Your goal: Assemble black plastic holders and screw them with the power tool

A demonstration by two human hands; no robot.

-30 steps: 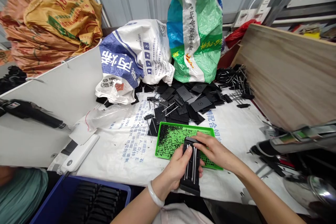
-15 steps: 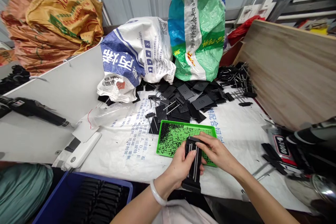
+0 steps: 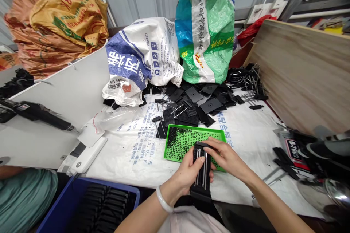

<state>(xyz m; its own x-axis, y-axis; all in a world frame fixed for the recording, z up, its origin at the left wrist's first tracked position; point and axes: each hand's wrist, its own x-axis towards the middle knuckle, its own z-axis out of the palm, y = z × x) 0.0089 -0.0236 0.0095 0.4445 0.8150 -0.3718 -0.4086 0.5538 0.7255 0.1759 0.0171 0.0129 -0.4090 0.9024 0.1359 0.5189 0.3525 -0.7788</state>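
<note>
My left hand point(image 3: 188, 171) is wrapped round a long black plastic bracket with two metal rods point(image 3: 202, 173), its thumb lying across the rods. At the upper end of the same bracket, my right hand point(image 3: 222, 153) is closed, with thumb and fingertips gripping its edge. Whether a small part sits between those fingertips is hidden. Just beyond the bracket lies a green tray point(image 3: 197, 129), partly covered by my hands, with many tiny black pieces in it, heaped at its left end.
Black plates and rod pieces point(image 3: 194, 103) are piled behind the tray, below a white-blue sack point(image 3: 136, 62) and a green sack point(image 3: 205, 36). An electric screwdriver point(image 3: 43, 116) is at left, above a blue crate point(image 3: 136, 189) of black parts. A glass jar point(image 3: 314, 193) stands right.
The view has shifted slightly. Both hands keep nearly the same hold on the bracket, whose lower end tilts a little nearer to me.
</note>
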